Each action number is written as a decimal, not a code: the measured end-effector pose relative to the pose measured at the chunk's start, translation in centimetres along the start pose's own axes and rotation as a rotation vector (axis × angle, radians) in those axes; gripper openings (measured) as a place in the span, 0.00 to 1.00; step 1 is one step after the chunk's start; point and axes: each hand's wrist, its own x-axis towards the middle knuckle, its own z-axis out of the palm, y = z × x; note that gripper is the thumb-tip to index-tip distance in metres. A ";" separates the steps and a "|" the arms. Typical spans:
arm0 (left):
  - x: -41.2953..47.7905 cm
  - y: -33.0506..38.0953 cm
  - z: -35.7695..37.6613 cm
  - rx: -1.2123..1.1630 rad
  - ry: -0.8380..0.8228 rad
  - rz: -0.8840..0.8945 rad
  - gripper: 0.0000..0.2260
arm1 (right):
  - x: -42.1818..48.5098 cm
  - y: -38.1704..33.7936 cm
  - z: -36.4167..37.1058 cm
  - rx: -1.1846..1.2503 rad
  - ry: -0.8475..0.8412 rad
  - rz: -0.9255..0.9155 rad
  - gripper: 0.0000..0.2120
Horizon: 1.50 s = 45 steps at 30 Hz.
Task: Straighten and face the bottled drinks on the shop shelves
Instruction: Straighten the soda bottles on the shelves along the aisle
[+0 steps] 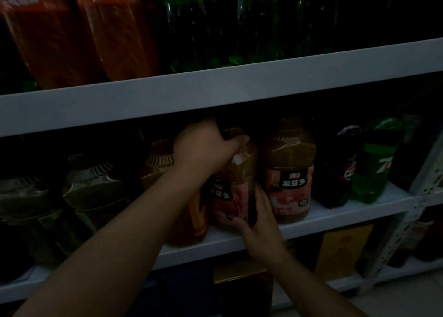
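Note:
A large juice bottle with a pink label (231, 192) stands tilted on the middle white shelf (335, 218). My left hand (203, 149) grips its shoulder and neck from above. My right hand (256, 218) holds its lower part, fingers curled round the base at the shelf's front edge. A matching pink-labelled juice bottle (288, 173) stands upright just to the right, label facing out. An amber bottle with an orange label (189, 216) sits to the left, partly hidden behind my left forearm.
Dark olive-coloured bottles (96, 192) fill the shelf's left. A dark cola bottle (340, 170) and a green soda bottle (374, 163) stand at the right. Orange and green bottles (119, 29) line the upper shelf. Boxes (342, 249) sit below. A perforated metal post (402, 223) rises at right.

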 end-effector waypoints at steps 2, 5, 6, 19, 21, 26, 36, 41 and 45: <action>-0.2 -0.1 0.1 0.071 0.076 -0.014 0.29 | 0.3 0.4 -0.7 0.079 -0.082 0.000 0.37; -0.4 0.0 0.3 0.132 0.041 -0.020 0.32 | 0.0 -0.3 0.5 0.100 0.005 0.058 0.41; -0.3 -0.1 0.4 0.099 -0.027 -0.015 0.32 | -0.1 -0.8 1.1 0.088 0.063 0.092 0.43; 0.9 -1.5 -1.8 -0.238 -0.417 0.094 0.45 | -1.0 -2.2 2.4 -0.198 0.245 -0.035 0.44; 0.3 -1.2 -1.3 -0.140 -0.292 0.092 0.46 | -0.8 -2.8 3.5 -0.168 0.257 0.020 0.53; -0.5 -0.7 -0.8 0.013 -0.105 0.038 0.43 | 1.5 -3.3 4.7 -0.199 0.351 0.072 0.62; -11.4 -5.2 3.4 0.004 0.439 -0.132 0.36 | 1.8 -1.7 4.5 -0.240 0.365 -0.068 0.58; -12.1 -5.5 5.6 -0.136 0.327 -0.465 0.55 | 0.1 -3.2 2.7 -0.178 0.372 -0.305 0.38; -12.6 -6.7 4.9 -0.314 0.325 -0.489 0.54 | 1.4 -8.5 0.8 -0.111 0.285 -0.643 0.18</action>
